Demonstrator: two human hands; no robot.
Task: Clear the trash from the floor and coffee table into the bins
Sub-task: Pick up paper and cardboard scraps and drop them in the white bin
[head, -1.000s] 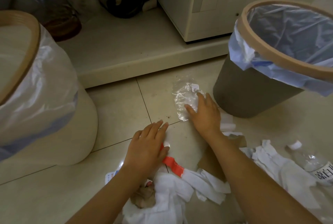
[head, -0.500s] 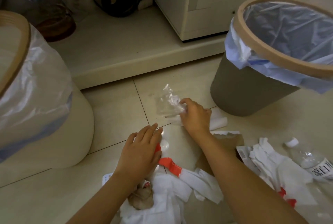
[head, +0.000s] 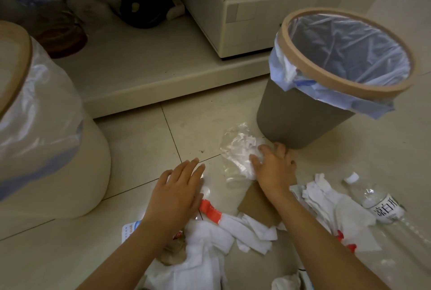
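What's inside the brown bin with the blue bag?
Inside the grey-brown round bin only its pale blue plastic liner shows, wrinkled, with no trash visible on it. The near inner wall and some of the bottom are hidden behind the tan rim.

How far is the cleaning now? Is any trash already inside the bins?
Done: nothing visible; the grey bin's liner looks empty, and the white bin's inside is out of view. In hand: the right hand gathers a clear plastic wrapper with paper scraps on the floor; the left hand lies flat beside it. Left: white tissues, brown cardboard, the plastic bottle.
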